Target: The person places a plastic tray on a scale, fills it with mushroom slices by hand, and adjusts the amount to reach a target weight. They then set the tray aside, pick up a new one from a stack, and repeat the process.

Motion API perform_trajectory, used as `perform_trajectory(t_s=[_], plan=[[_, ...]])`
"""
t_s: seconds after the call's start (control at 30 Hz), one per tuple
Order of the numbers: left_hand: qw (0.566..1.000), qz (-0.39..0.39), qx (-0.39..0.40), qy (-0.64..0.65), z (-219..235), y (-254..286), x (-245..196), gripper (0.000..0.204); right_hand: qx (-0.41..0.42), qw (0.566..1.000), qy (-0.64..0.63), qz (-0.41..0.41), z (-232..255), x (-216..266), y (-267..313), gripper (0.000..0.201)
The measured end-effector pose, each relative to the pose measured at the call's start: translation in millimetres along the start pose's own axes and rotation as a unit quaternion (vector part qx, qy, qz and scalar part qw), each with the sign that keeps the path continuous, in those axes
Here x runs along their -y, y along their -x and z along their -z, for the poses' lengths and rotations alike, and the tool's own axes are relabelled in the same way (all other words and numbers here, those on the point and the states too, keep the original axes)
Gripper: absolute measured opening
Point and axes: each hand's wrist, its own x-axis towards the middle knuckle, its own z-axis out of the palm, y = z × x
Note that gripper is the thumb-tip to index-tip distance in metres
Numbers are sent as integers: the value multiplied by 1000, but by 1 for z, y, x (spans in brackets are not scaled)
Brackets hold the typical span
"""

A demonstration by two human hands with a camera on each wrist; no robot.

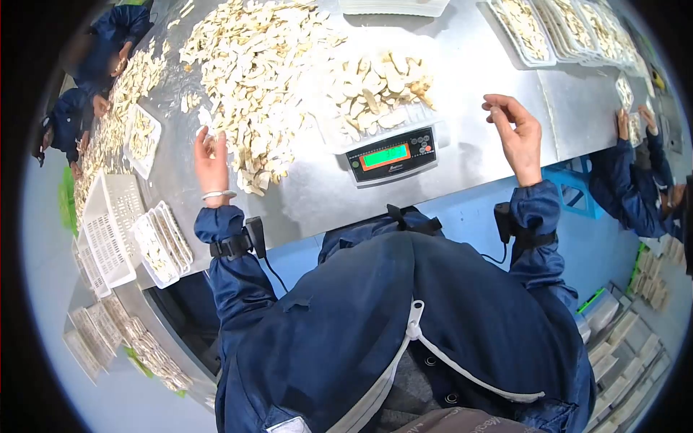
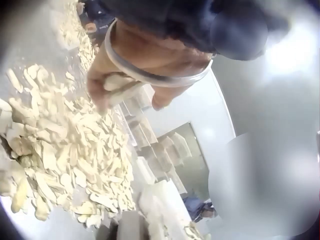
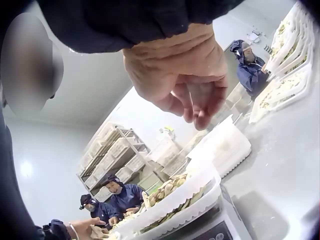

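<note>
My left hand (image 1: 211,167) is raised over the near edge of a large heap of pale mushroom slices (image 1: 245,65). Its fingers curl round a few mushroom slices (image 2: 119,85), which show under the palm in the left wrist view. A digital scale (image 1: 393,164) with a lit green display stands in front of me. On it sits a clear plastic tray (image 1: 333,138) heaped with more slices. To the right of the scale, my right hand (image 1: 518,137) hovers over the metal table with loosely bent fingers and holds nothing.
Filled trays (image 1: 525,32) stand in rows at the far right, and white trays (image 1: 393,6) sit at the far edge. A perforated white basket (image 1: 110,224) and upright trays (image 1: 160,249) are at the left. Other people in blue work at both sides of the table.
</note>
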Motion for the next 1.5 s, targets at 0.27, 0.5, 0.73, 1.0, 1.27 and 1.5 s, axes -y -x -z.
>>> perform_trajectory(t_s=[0.27, 0.5, 0.73, 1.0, 1.27, 1.5], plan=[[960, -255, 108, -43, -91, 67, -124, 20, 21, 985, 123, 116, -29, 14, -6, 10], [921, -328, 168, -126, -147, 61, -148, 33, 33, 968, 122, 216, -56, 21, -11, 7], [923, -302, 230, -65, -148, 54, -150, 16, 50, 972, 123, 192, -45, 13, -5, 8], [961, -214, -34, -169, -38, 54, -129, 35, 46, 981, 106, 154, -21, -4, 3, 11], [992, -88, 72, -48, -74, 125, -87, 11, 58, 982, 112, 139, -15, -16, 7, 10], [991, -88, 97, -40, -86, 130, -100, 7, 41, 986, 124, 106, -18, -7, 17, 9]])
